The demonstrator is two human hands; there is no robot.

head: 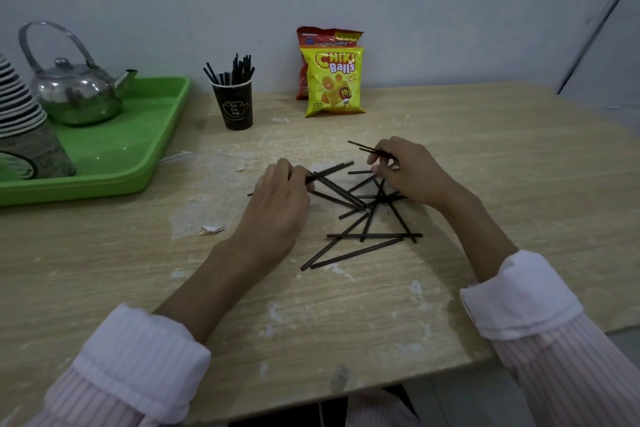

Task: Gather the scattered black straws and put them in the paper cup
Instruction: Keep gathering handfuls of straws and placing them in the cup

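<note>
At mid-bench, left hand and right hand each pinch a few black straws; crossed pile may snag and scatter; crowded paper cup risks tipping.

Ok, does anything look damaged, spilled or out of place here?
Yes: the table surface is peeling, with whitish patches and a lifted flake by the left hand. The black straws lie crisscrossed, as the task expects. Nothing spilled.
</note>
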